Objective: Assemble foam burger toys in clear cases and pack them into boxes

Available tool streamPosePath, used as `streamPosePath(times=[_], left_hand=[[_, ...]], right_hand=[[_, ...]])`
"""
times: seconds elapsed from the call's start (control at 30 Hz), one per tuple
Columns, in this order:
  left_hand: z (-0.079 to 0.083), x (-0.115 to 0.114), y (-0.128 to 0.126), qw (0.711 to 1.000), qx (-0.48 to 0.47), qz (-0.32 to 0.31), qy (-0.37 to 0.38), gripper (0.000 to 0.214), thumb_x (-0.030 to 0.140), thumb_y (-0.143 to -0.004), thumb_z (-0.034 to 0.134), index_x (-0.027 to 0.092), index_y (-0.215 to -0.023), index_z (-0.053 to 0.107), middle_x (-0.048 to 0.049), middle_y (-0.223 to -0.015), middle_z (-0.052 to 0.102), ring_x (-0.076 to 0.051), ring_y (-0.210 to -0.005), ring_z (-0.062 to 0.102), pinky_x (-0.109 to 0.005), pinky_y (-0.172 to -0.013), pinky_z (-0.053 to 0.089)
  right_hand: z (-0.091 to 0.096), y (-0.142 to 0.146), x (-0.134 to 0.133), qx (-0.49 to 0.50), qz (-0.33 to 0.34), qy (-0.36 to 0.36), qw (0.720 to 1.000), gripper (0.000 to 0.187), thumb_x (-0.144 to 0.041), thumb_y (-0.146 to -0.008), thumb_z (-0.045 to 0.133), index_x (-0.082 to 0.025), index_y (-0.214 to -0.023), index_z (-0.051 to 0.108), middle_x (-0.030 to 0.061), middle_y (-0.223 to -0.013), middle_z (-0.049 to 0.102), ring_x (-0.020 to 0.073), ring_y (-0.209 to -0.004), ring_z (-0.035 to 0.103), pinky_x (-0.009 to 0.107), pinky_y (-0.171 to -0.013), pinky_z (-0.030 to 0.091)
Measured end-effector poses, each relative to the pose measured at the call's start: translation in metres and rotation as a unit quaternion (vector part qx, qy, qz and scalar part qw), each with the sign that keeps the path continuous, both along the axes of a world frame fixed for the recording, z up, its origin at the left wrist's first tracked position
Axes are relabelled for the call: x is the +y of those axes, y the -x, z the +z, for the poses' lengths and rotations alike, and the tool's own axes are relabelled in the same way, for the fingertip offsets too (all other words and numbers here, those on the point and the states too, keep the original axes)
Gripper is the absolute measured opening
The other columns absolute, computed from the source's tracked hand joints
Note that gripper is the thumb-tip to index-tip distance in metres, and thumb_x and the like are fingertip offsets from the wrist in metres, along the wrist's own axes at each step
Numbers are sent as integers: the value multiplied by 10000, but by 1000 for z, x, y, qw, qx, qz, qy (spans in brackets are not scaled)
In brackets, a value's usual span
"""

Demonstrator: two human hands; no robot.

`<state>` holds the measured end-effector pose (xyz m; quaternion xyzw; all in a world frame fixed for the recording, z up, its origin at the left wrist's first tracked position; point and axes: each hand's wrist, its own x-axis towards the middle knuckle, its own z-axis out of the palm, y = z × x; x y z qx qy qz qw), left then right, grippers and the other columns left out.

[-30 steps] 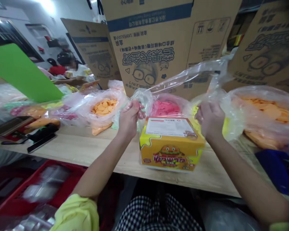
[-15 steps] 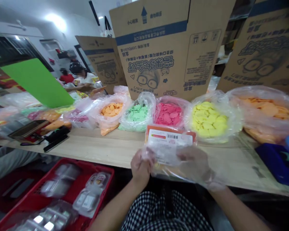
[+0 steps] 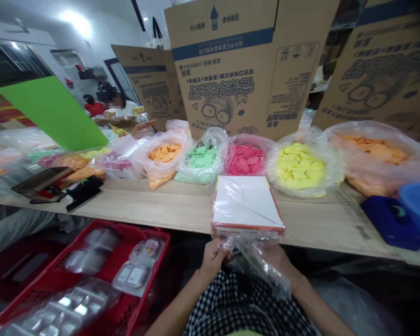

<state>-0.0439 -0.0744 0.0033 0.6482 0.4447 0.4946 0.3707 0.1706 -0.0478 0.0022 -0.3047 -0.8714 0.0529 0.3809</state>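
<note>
A carton (image 3: 245, 205) wrapped in a clear plastic bag (image 3: 259, 261) lies at the near edge of the wooden table (image 3: 154, 210), white face up with an orange rim. My left hand (image 3: 213, 255) and my right hand (image 3: 273, 257) are below the table edge, over my checkered lap. Both are closed on the loose mouth of the bag, which hangs toward me.
Behind the carton sit open bags of orange (image 3: 163, 154), green (image 3: 201, 158), pink (image 3: 245, 158) and yellow (image 3: 299, 165) pieces, with large cardboard boxes (image 3: 245, 70) behind them. A red crate (image 3: 91, 270) of clear packs stands at lower left. A blue tub (image 3: 402, 214) is at right. People sit far left.
The bag, held up over the carton a second ago, has been pulled down around it. The carton has tipped over so its white face is up, and my hands have dropped below the table edge.
</note>
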Motion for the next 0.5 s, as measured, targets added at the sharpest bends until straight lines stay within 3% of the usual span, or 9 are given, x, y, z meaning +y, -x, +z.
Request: streamPosePath(times=[0.1,0.2,0.33,0.43,0.5], left_hand=[[5,9,10,997,46,-28,-50,345,393,-841,399,160,-750,636,-69,-765,636,-167,-730,580,-293,-694,462],[16,-4,33,986,101,-67,-116,244,319,-836,433,190,-923,621,-72,-931,624,-187,-920,553,-368,-866,428],[21,-47,69,949,241,-114,-167,188,216,-811,473,246,-889,642,-52,-1052,582,-200,-1079,462,-459,-986,320],[14,-85,86,930,322,-96,-146,213,181,-779,522,296,-903,651,-34,-1146,531,-214,-1149,395,-442,-971,341],[12,-107,91,933,335,-85,-100,199,188,-767,543,305,-875,662,-34,-1185,504,-229,-1166,373,-430,-964,349]], right_hand=[[14,-15,17,-44,-15,-51,998,312,-239,-897,344,-181,-788,631,50,-696,658,181,-688,611,325,-668,470],[21,-44,13,-76,-57,0,995,225,-249,-877,402,-168,-818,604,56,-743,651,180,-704,599,349,-712,441],[25,-89,-18,-91,-78,70,990,204,-341,-846,443,-186,-889,568,49,-818,633,196,-799,580,402,-838,388],[31,-109,-45,-70,-91,89,989,333,-437,-862,326,-213,-915,566,45,-832,627,224,-821,584,473,-914,311],[40,-112,-64,-35,-123,78,989,419,-490,-867,237,-242,-895,574,51,-813,624,243,-799,592,497,-932,277]])
